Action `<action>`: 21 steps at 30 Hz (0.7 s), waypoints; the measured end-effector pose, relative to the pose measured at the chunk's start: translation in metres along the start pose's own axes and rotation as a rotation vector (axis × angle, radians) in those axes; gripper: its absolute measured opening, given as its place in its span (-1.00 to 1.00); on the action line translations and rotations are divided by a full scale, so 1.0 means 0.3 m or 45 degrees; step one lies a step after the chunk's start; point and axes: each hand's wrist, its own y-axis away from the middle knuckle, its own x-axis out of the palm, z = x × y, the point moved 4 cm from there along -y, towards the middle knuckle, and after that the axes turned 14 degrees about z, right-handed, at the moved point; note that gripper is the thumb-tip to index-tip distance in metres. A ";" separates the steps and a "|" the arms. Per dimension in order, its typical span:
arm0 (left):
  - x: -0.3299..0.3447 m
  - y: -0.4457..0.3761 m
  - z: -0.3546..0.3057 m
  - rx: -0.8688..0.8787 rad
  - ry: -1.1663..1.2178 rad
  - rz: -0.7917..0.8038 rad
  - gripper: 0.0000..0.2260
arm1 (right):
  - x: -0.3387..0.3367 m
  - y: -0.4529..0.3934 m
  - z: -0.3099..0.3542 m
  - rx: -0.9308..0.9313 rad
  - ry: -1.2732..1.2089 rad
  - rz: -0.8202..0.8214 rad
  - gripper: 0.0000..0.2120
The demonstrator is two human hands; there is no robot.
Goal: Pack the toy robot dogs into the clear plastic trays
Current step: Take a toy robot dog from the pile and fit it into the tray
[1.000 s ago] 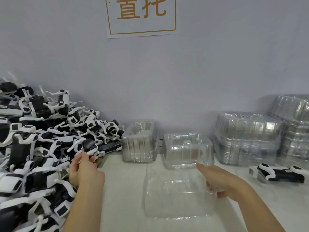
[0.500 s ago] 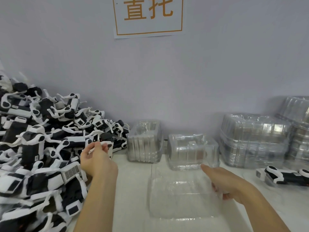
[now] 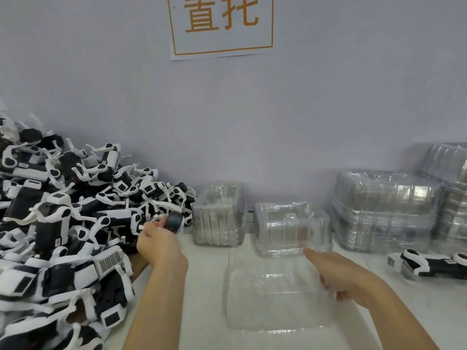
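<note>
A big pile of black-and-white toy robot dogs (image 3: 58,223) covers the left side of the table. My left hand (image 3: 159,243) is at the pile's right edge and grips one toy dog (image 3: 173,221), which is blurred. A single clear plastic tray (image 3: 267,291) lies flat on the table in front of me. My right hand (image 3: 336,271) holds that tray at its right edge, fingers curled over the rim. One more toy dog (image 3: 429,265) lies alone at the far right.
Stacks of clear trays stand along the wall: a small stack (image 3: 219,215), another (image 3: 290,228) just behind the flat tray, and tall stacks (image 3: 384,210) at the right. A paper sign (image 3: 222,24) hangs on the grey wall. The white table (image 3: 202,274) shows between my arms.
My left hand moved right along the pile and now grips a toy dog, lifting it off the pile's edge. My right hand stays on the tray's rim.
</note>
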 end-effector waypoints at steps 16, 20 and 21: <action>0.178 0.136 -0.120 0.206 0.034 0.755 -0.68 | -0.032 0.028 0.062 -0.072 0.478 -0.230 -0.53; 0.243 0.219 -0.101 0.310 -0.175 1.059 -0.67 | -0.033 0.054 0.113 -0.388 0.319 -0.513 -0.58; 0.258 0.236 -0.092 0.334 -0.233 1.144 -0.68 | -0.032 0.061 0.128 -0.485 0.184 -0.555 -0.58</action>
